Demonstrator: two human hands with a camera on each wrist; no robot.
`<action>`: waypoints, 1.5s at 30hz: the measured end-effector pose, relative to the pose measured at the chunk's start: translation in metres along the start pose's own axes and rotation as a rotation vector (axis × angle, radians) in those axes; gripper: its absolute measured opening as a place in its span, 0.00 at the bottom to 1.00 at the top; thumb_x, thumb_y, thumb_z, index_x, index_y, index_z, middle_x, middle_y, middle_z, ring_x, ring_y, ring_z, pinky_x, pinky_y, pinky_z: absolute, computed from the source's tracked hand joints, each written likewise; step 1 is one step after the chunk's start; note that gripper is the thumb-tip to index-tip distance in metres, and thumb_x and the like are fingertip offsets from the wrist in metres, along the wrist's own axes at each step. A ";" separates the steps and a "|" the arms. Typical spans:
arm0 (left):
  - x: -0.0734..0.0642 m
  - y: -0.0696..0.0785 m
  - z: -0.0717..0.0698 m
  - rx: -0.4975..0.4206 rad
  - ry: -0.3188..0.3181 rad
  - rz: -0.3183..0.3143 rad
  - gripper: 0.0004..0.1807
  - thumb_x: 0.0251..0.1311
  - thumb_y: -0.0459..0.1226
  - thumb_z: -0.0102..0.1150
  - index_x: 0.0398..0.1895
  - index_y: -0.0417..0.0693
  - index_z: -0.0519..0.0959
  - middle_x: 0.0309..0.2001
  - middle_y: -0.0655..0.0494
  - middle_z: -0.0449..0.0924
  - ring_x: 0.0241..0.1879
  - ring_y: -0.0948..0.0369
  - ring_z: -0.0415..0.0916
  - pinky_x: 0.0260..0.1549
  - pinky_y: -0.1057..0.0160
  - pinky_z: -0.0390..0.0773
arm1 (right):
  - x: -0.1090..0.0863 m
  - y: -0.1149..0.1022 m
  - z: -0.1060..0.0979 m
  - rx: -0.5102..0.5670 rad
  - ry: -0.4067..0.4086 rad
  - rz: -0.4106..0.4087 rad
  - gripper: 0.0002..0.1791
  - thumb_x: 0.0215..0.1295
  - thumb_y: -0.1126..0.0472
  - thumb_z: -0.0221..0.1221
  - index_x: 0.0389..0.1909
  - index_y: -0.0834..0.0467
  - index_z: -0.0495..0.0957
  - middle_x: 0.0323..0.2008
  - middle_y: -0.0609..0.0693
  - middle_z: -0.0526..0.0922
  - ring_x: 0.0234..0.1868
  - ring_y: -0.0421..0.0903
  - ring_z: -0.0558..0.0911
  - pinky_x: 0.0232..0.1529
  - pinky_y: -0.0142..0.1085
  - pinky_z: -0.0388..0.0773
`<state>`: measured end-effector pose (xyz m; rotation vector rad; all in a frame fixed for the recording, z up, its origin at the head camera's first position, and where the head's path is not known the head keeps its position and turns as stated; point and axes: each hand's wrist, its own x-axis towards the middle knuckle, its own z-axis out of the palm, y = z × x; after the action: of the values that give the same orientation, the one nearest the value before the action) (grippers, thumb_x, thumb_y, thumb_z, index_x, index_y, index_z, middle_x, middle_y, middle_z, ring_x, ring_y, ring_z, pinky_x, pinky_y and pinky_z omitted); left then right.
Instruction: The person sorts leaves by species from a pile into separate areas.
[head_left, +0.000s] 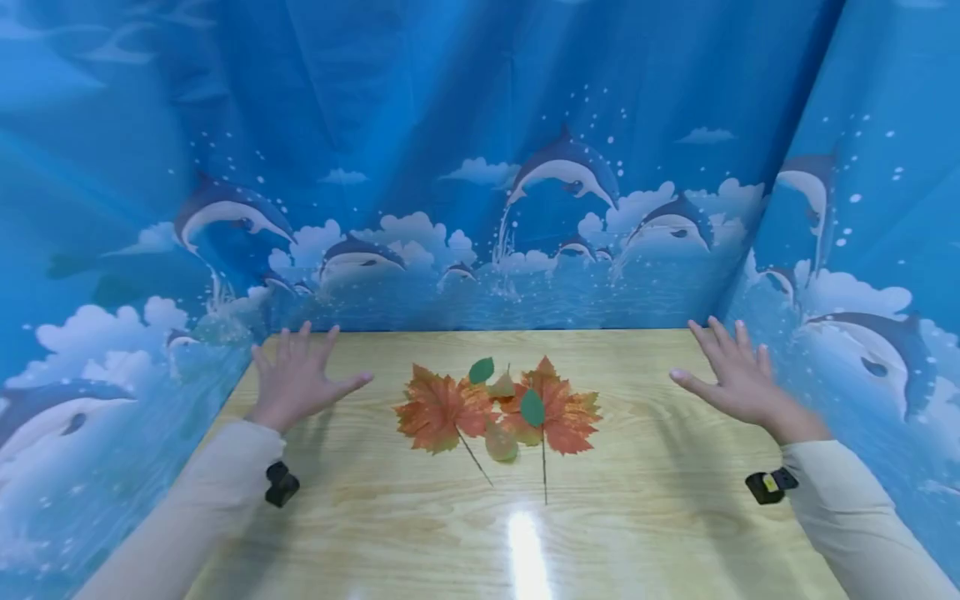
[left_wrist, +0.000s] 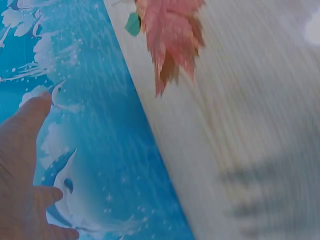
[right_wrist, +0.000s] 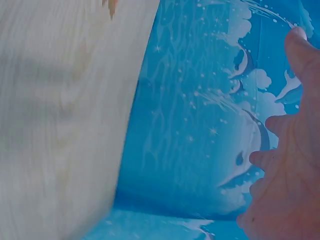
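Observation:
Two orange-red maple leaves lie side by side on the table, the left maple leaf (head_left: 435, 408) and the right maple leaf (head_left: 572, 417), their thin stems pointing toward me. One small green leaf (head_left: 482, 371) is behind them; another green leaf (head_left: 532, 408) rests on the right one. Two yellowish-brown leaves, a front one (head_left: 501, 443) and a back one (head_left: 502, 387), sit between them. My left hand (head_left: 296, 375) is spread out to the left of the leaves, holding nothing. On the far right, my right hand (head_left: 738, 379) is likewise spread with nothing in it.
The light wood-grain table (head_left: 420, 533) meets a blue curtain (head_left: 450, 292) printed with dolphins at its back and sides. Light glares off the front of the tabletop. Each wrist wears a small black camera, one on the left (head_left: 282, 485) and one on the right (head_left: 769, 485).

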<state>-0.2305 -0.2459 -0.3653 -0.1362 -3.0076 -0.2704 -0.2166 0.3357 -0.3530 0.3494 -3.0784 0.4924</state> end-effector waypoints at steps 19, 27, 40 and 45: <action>-0.020 0.066 0.083 -0.305 -0.084 -0.087 0.57 0.49 0.70 0.56 0.76 0.51 0.50 0.74 0.35 0.44 0.71 0.34 0.40 0.61 0.27 0.39 | -0.010 -0.024 0.110 0.343 -0.041 -0.027 0.45 0.67 0.43 0.54 0.74 0.61 0.45 0.72 0.71 0.42 0.70 0.75 0.36 0.58 0.75 0.40; -0.038 0.090 0.119 -0.457 -0.018 -0.134 0.54 0.49 0.64 0.63 0.74 0.49 0.55 0.70 0.35 0.56 0.67 0.37 0.54 0.60 0.32 0.57 | -0.010 -0.037 0.146 0.358 -0.010 -0.035 0.43 0.65 0.42 0.56 0.72 0.64 0.53 0.71 0.69 0.52 0.70 0.71 0.49 0.63 0.68 0.47; -0.050 0.099 0.144 -0.644 0.130 -0.167 0.35 0.47 0.44 0.74 0.55 0.35 0.72 0.46 0.41 0.75 0.47 0.47 0.73 0.48 0.48 0.73 | -0.001 -0.060 0.166 0.442 0.072 0.040 0.36 0.62 0.53 0.63 0.65 0.69 0.64 0.63 0.68 0.68 0.64 0.67 0.65 0.63 0.60 0.60; -0.050 0.098 0.149 -0.621 0.174 -0.138 0.28 0.44 0.40 0.75 0.46 0.34 0.77 0.40 0.43 0.78 0.41 0.49 0.74 0.44 0.49 0.73 | 0.006 -0.065 0.174 0.466 0.162 0.055 0.30 0.58 0.59 0.66 0.57 0.71 0.71 0.51 0.66 0.78 0.54 0.63 0.76 0.57 0.54 0.70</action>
<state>-0.1872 -0.1265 -0.5008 0.0421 -2.6588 -1.1539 -0.2025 0.2205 -0.4979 0.2106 -2.7939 1.1796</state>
